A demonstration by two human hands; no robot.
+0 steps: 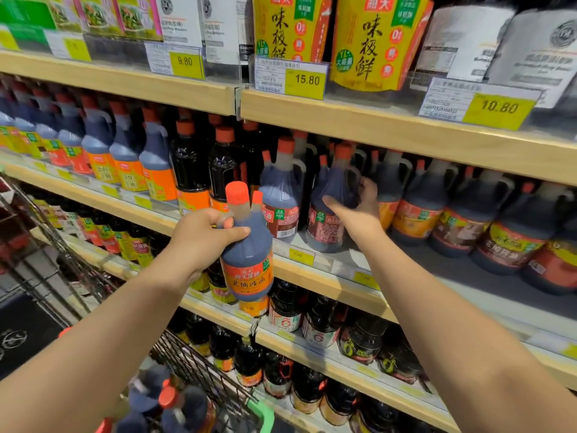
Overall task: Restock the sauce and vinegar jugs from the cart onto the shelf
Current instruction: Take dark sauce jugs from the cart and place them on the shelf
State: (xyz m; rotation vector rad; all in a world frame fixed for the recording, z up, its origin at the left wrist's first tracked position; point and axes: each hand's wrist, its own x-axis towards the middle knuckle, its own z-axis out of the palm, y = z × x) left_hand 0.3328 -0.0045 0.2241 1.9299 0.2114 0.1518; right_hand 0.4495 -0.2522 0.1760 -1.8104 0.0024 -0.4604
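We are holding a dark, orange-capped plastic sauce jug with an orange label [246, 245] in our left hand [203, 235], gripping its handle just in front of the light wooden middle shelf [327, 278]. Our right hand [356, 210] is wrapping around a dark jug with a red-brown label [327, 214] that is standing on that shelf, beside a matching jug [281, 198] to its left. Below and left of the shelf, more orange-capped jugs [175, 404] are sitting in the black wire cart [199, 367].
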